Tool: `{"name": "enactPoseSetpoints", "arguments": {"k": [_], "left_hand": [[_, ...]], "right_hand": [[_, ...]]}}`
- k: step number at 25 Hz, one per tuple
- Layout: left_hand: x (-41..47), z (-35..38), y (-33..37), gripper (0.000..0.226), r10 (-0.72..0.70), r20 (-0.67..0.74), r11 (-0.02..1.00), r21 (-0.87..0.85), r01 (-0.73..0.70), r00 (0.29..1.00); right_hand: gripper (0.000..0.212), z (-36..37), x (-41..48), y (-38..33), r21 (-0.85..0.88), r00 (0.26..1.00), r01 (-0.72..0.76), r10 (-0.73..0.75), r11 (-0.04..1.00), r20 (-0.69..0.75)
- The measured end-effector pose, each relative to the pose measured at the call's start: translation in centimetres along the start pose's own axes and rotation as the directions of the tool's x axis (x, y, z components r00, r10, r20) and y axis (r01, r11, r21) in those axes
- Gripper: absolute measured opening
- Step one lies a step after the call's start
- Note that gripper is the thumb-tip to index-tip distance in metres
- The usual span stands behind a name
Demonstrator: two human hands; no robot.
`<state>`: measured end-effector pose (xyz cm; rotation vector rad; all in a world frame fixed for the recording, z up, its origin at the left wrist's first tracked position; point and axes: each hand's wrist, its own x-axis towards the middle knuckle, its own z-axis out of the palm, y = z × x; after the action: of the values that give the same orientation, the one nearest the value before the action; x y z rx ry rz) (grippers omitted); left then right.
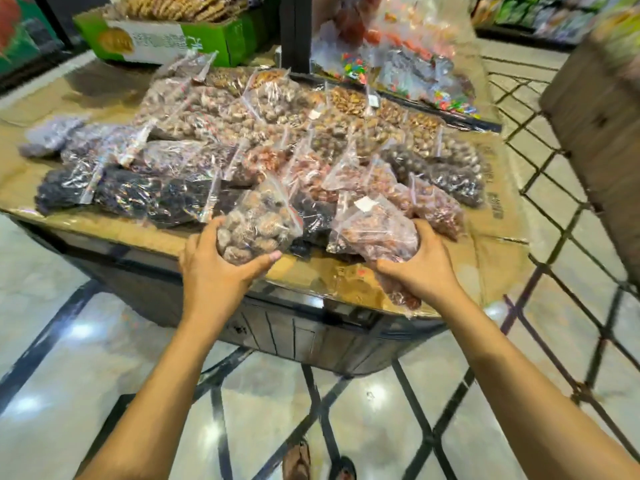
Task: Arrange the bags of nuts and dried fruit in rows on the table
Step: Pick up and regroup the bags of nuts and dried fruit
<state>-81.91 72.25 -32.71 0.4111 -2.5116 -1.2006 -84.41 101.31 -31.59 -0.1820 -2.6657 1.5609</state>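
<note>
Several clear zip bags of nuts and dried fruit point(263, 133) lie in rows on a cardboard-covered table point(491, 237). My left hand point(214, 268) grips a bag of pale brown walnuts point(256, 223) at the table's near edge. My right hand point(422, 265) holds a bag of reddish-brown nuts point(377, 230) with a white label, just right of the first bag. Below the right hand, another reddish bag point(401, 296) hangs over the table edge. Dark dried-fruit bags point(138, 192) fill the near-left row.
A green carton of biscuits point(221, 36) stands at the back left. Bags of colourful sweets point(408, 57) pile up at the back right around a dark post point(294, 29). A brown cardboard box point(602, 109) sits at right. Below is a glossy tiled floor point(62, 341).
</note>
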Motion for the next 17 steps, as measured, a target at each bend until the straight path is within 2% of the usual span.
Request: {"name": "enactPoseSetpoints", "arguments": {"k": [4,7,11,14,17], "left_hand": [[-0.5,3.2,2.1,0.099,-0.015,0.088,0.999,-0.037,0.018,0.996],[-0.9,5.4,4.4,0.104,0.025,0.152,0.999,-0.046,-0.018,0.988],[-1.1,8.4,7.4,0.112,0.054,0.208,0.998,0.014,-0.058,0.977],[-2.1,11.1,9.4,0.105,0.086,0.207,0.994,0.049,-0.098,0.975],[-3.3,13.7,10.6,0.098,0.091,0.174,0.993,0.055,-0.102,0.981]], "right_hand": [[0.061,-2.5,-1.9,3.1,0.088,0.984,-0.124,0.134,0.988,-0.117],[0.064,-5.3,-2.2,4.8,0.116,0.961,-0.171,0.191,0.979,-0.200],[0.067,-9.5,0.3,6.8,0.054,0.947,-0.191,0.199,0.980,-0.252],[0.067,-12.7,5.1,8.7,-0.035,0.951,-0.194,0.179,0.980,-0.254],[0.074,-15.5,9.9,10.4,-0.053,0.969,-0.156,0.143,0.986,-0.201]]}}
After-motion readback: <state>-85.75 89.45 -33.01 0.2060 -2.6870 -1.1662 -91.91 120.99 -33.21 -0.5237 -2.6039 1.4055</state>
